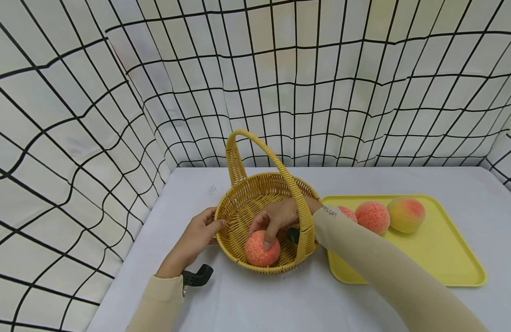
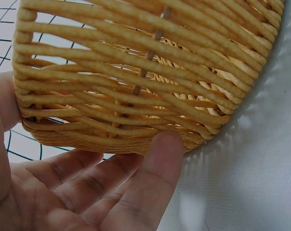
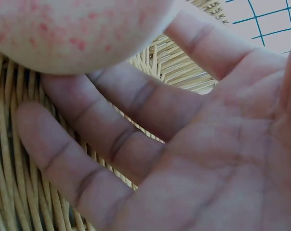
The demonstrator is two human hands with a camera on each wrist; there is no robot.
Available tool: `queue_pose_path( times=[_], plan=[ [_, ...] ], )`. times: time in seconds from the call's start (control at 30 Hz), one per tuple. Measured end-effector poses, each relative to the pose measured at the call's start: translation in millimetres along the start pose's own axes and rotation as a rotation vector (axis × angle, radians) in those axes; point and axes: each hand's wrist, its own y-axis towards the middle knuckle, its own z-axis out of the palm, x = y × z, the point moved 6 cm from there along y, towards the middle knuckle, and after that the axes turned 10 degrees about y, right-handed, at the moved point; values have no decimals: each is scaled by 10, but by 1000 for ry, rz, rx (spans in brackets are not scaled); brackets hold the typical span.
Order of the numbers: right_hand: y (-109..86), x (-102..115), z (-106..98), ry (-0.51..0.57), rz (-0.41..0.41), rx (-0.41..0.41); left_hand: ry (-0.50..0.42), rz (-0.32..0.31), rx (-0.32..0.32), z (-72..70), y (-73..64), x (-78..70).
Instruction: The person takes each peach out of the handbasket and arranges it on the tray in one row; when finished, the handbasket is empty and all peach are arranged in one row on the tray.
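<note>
A yellow wicker basket (image 1: 238, 216) with a tall arched handle stands mid-table in the head view. My left hand (image 1: 197, 234) holds its left rim, thumb over the edge and the other fingers outside against the woven wall. Inside the basket, under the handle, my right hand (image 1: 278, 216) grips a round, coral-red speckled peach (image 1: 258, 253) near the front wall. Seen from the right wrist, the peach (image 3: 83, 33) looks pale with red flecks and sits against my fingertips (image 3: 63, 89), with the wicker behind. The left wrist view has the basket's woven side (image 2: 136, 72) close up.
On the right lies a yellow tray (image 1: 442, 258) with two coral-red peaches (image 1: 372, 217), one partly behind my right sleeve, and a yellow fruit with a red blush (image 1: 406, 215). White walls with black grid lines (image 1: 294, 83) border the white-covered table (image 1: 247, 304).
</note>
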Motion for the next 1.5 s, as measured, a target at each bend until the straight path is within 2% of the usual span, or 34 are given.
queue_pose_path(
  times=[0.23,0.33,0.43,0.53,0.73,0.9,1.03,1.13,1.27,1.5],
  plan=[
    [-62,-9,-102,-45,5,-166,2,0,4,-1,5,-2],
    [-94,36,-153,-98,-50,-237,3,-2,4,-2,5,-2],
    [-128,117,-190,-160,-148,-282,4,-3,2,-4,4,-3],
    [-138,166,-198,-179,-221,-278,4,-4,2,-4,5,-5],
    [-144,190,-165,-164,-260,-237,-5,-3,5,-3,4,-8],
    [-117,121,-164,-88,-197,-226,0,-5,2,-5,5,-3],
    [-91,82,-161,-100,-155,-202,-1,-4,3,-6,9,5],
    [-90,93,-164,-167,-159,-190,-2,-4,4,-5,11,6],
    [-102,104,-169,-199,-158,-217,-4,-5,4,-2,11,6],
    [-99,86,-153,-98,-151,-229,8,-7,-4,-2,10,9]
  ],
)
